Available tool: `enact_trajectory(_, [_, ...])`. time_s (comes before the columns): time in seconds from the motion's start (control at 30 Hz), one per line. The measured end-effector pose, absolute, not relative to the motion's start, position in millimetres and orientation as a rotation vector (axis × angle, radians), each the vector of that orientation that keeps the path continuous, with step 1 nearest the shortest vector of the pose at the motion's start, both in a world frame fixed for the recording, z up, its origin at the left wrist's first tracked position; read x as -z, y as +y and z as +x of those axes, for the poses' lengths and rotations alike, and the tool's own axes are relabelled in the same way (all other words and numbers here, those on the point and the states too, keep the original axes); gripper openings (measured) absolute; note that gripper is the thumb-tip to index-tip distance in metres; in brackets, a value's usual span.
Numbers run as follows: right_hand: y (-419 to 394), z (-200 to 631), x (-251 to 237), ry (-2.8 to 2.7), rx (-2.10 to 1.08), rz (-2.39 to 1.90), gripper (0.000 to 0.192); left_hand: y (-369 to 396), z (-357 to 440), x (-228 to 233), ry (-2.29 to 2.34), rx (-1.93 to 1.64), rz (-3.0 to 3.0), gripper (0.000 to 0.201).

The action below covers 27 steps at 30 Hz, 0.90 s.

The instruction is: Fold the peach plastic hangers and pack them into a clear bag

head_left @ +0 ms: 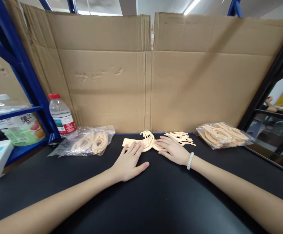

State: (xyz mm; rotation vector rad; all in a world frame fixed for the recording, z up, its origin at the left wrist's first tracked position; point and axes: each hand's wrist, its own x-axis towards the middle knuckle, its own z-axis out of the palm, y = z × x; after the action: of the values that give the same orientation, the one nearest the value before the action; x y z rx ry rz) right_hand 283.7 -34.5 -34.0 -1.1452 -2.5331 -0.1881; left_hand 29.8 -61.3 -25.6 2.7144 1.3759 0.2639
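A stack of small peach plastic hangers [144, 140] lies on the black tabletop [141, 195] near its far edge. My left hand [129, 161] lies flat with fingers spread, its fingertips resting on the stack's left side. My right hand [173, 150], with a white bead bracelet on the wrist, lies flat on the stack's right side. Neither hand grips anything. A loose heap of the same hangers [181, 137] sits just right of the stack.
A clear bag of hangers [89, 141] lies at the left, another bag of hangers [223, 134] at the right. A water bottle [61, 114] stands by the blue rack [21, 74]. Cardboard sheets [146, 71] wall off the back. A dark screen [273, 143] lies far right.
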Motion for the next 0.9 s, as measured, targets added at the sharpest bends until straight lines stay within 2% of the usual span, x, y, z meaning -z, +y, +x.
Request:
enact_trajectory(0.1, [-46.5,283.5,29.2,-2.508,0.319,-1.062,0.036,-65.1,26.7,25.0,1.373,-0.395,2.776,0.071])
enact_trajectory(0.17, [-58.4,280.3,26.7,-2.515,0.386,-0.977,0.029,-70.1,25.5,23.0,1.290,-0.564,2.872,0.054])
enact_trajectory(0.23, [-72.3,272.9,26.0,-2.576,0.422,-0.848,0.025,-76.5,25.4,20.6,1.079,-0.724,3.007,0.034])
enact_trajectory(0.3, [-85.5,261.9,27.2,-2.658,0.440,-0.721,0.024,-82.2,26.4,19.0,0.784,-0.802,3.139,0.025])
enact_trajectory(0.4, [-98.6,246.1,29.9,-2.710,0.409,-0.677,0.021,-85.0,28.0,19.8,0.520,-0.759,3.224,0.021])
enact_trajectory(0.63, [-99.0,242.4,28.9,-2.634,0.091,-0.751,0.018,-76.4,27.7,23.9,0.719,-0.730,2.993,0.016])
enact_trajectory(0.9, [-102.0,241.6,29.8,-2.686,0.128,-0.823,0.018,-76.3,27.5,25.2,0.739,-0.672,2.970,0.015])
